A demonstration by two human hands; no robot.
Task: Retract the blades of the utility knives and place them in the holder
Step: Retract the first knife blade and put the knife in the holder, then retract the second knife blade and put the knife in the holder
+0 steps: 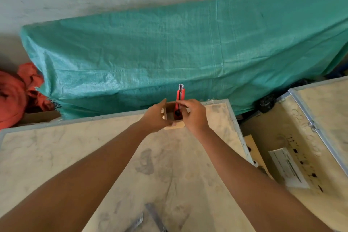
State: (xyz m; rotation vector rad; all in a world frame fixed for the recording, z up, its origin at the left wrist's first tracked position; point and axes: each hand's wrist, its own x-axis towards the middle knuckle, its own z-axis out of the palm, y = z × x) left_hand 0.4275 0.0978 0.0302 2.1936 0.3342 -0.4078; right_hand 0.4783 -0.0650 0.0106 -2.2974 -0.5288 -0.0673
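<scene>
One red utility knife (180,100) is seen, standing almost straight up with its lower end down inside the small wooden holder (170,113). The holder is set near the far edge of a pale wooden crate top (116,156), right between the two hands. The knife's long line runs up and down, from the holder's open mouth toward the green tarp (169,52) behind. At the knife's top end a short silver piece is seen; whether the blade is fully pulled in cannot be told.

The holder is gripped from the side by the left hand (157,117), whose fingers are curled around its wall. The knife is pinched by the right hand (194,115), with thumb and fingertips closed on its body just above the holder's rim. The right hand is the nearer one to the knife; the left is touching only the holder.

It is judged that the knife is being lowered in, and that a straight push down is all that is needed. The holder looks like a light, open box, so it could be tipped if it were not held.

Two grey, blurred things (150,216) are seen near the bottom edge; what they are cannot be told.
</scene>
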